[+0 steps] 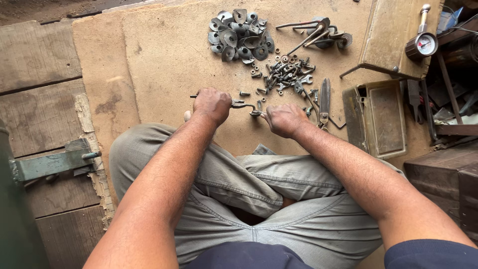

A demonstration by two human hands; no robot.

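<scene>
Above the crossed knees [259,199], both hands are gripping a thin metal tool [242,104] lying three-to-nine: left hand [212,104] clenched at nine o'clock, right hand [285,119] pinching at three.

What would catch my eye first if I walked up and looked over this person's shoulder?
Probably the two hands at the centre: the left hand and right hand both grip a thin metal tool above the crossed legs. Beyond them, on the tan mat, lies a heap of grey cupped washers beside scattered nuts and bolts. A round pressure gauge sits at the upper right.
</scene>
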